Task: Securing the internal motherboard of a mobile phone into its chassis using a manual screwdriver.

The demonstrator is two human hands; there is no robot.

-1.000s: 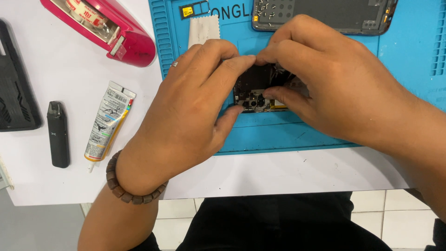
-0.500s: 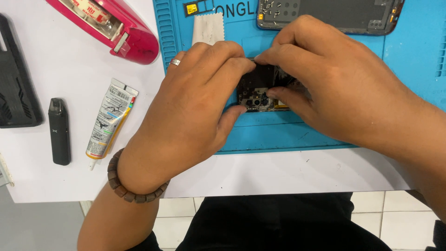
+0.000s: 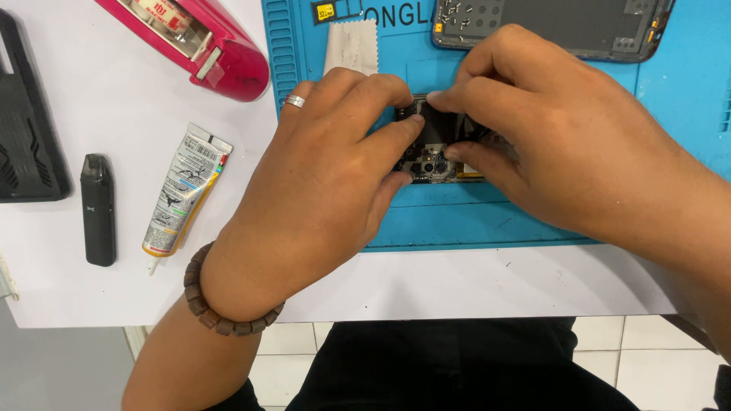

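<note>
Both hands meet over a small dark phone part (image 3: pixel 435 148) sitting on the blue repair mat (image 3: pixel 487 221), near the mat's middle and just below the opened phone body (image 3: pixel 552 27) at the top edge. The part is mostly covered: what shows is a black upper face, a lower strip with small round lens-like circles and metal bits, and a thin gold-coloured edge at its lower right. Probably a camera section of a circuit board, but fingers hide too much to be sure. Left hand (image 3: pixel 324 183) comes in from lower left, ring on one finger, wooden bead bracelet (image 3: pixel 221 304) at the wrist; its fingers curl down and pinch the part's left side and top left corner. Right hand (image 3: pixel 563 144) comes in from the right, thumb and forefinger closed on the part's top and right side, other fingers folded over it. So both hands grasp the same piece, which rests on or just above the mat; contact underneath not visible. Opened phone body is dark grey inside with small screws scattered at its upper left. A pale cloth square (image 3: pixel 352 46) lies on the mat left of the phone body. Off the mat on the white table (image 3: pixel 457 281): a red tape dispenser (image 3: pixel 190 42) at top, a white glue tube (image 3: pixel 185 190) nozzle down, a small black stick-shaped device (image 3: pixel 99 209) left of the tube, and a black ribbed case (image 3: pixel 27 122) at the far left edge.
</note>
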